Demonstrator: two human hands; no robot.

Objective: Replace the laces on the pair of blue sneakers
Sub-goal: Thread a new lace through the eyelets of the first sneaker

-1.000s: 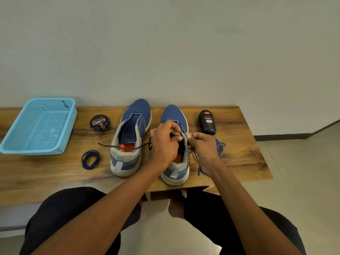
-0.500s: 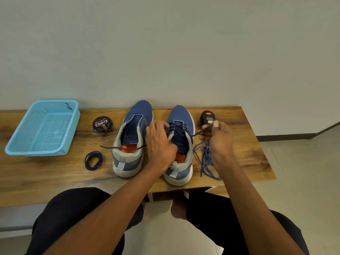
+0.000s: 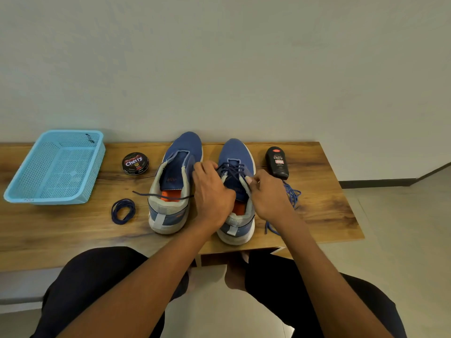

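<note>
Lacing the right-hand sneaker (image 3: 235,189), centre of frame; dark navy lace (image 3: 230,168) already crosses its upper eyelets. Half a second ago our right hand (image 3: 269,200) was out near the polish bottle (image 3: 277,162), pulling lace taut. Now it's back at the shoe's right eyelet edge, fingertips pinching what looks like the lace end or the eyelet strip; we can't tell which. Our left hand (image 3: 212,193) hasn't moved: curled over the shoe's left collar, gripping it steady, and the lace's other end (image 3: 161,195) trails from under it left across the second sneaker (image 3: 174,186).

Read: one pull-through done, next eyelet being set up.

Second sneaker, left of centre, has no laces yet. Coiled navy lace (image 3: 123,211) on the wooden bench (image 3: 61,230), lower left of it, is likely its replacement. Lighter blue lace (image 3: 289,198) piled right of our right hand looks like a removed one. Mesh basket (image 3: 55,167) and polish tin (image 3: 135,163) sit upper left, untouched. Roughly under halfway.
</note>
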